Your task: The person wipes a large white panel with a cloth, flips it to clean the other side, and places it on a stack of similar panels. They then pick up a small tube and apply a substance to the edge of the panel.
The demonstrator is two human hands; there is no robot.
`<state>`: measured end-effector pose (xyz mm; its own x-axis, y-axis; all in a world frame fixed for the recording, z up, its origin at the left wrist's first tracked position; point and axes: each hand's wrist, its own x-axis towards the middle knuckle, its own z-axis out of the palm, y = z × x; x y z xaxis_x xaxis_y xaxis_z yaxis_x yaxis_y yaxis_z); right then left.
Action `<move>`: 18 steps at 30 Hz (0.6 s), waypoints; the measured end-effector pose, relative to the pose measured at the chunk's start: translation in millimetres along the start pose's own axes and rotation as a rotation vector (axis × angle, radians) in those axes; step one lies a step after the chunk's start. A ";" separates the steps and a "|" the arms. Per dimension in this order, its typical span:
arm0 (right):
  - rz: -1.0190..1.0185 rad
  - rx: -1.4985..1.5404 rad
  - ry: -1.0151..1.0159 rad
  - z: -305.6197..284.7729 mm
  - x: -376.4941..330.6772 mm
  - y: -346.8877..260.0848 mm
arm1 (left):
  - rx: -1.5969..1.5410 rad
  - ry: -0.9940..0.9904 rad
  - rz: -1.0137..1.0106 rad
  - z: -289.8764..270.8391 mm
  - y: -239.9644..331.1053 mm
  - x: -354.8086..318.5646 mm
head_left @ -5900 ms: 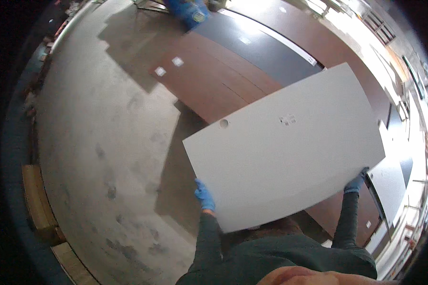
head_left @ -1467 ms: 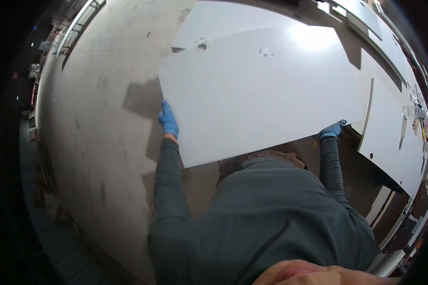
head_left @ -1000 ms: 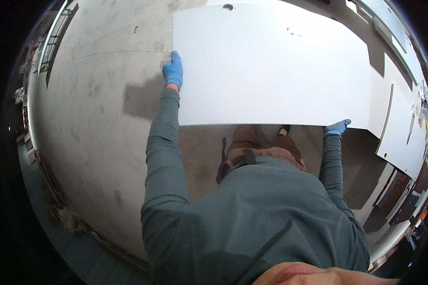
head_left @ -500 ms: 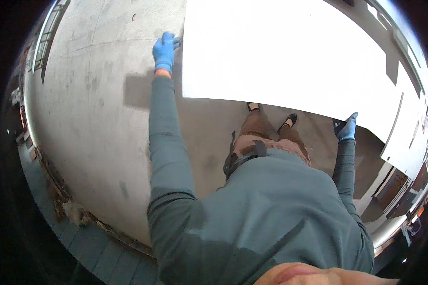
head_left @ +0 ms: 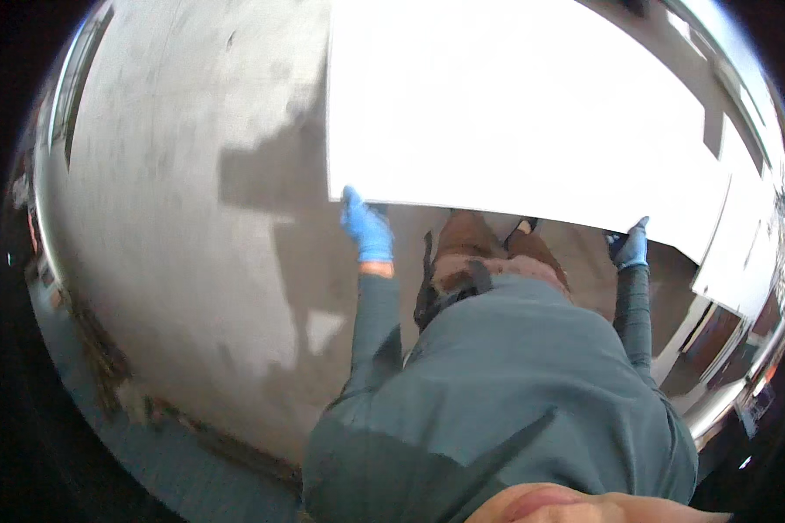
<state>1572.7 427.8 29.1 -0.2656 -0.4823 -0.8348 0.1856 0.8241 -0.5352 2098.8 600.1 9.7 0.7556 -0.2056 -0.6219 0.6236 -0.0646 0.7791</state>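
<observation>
A large flat white panel (head_left: 515, 105) spreads out in front of me, its near edge running across above my legs. My left hand (head_left: 366, 228), in a blue glove, grips that edge close to the panel's near left corner, thumb on top and the other fingers underneath, mostly hidden. Toward the right end of the same edge, my right hand (head_left: 631, 246), also blue-gloved, holds the panel with its thumb over the top. A dark patch shows beside the right-hand fingers; I cannot tell what it is.
Grey concrete floor (head_left: 174, 244) extends on my left, marked by shadows. More white sheets (head_left: 741, 235) lie or stand at the right, above brown and white boards (head_left: 715, 344). A ledge with debris (head_left: 131, 401) curves along the lower left. My legs (head_left: 462, 235) are below the panel.
My left hand has come back from beside the panel's left edge to its near left corner and closed on it. The panel sits slightly lower in view; my right hand keeps its hold.
</observation>
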 end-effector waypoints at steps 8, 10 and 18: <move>-0.021 0.012 0.111 19.1 -6.3 4.3 | 0.021 -0.290 -0.101 4.1 30.0 23.8; -0.067 -0.054 0.131 25.2 -10.0 2.1 | 0.098 -0.247 -0.001 0.6 27.5 37.3; 0.002 0.013 -0.356 -21.2 -34.5 -13.7 | 0.801 0.292 0.251 40.4 8.5 8.8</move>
<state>1559.3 439.4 67.9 0.0805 -0.5563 -0.8271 0.1987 0.8221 -0.5336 2102.7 558.2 14.0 0.9405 -0.0553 -0.3352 0.1880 -0.7371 0.6491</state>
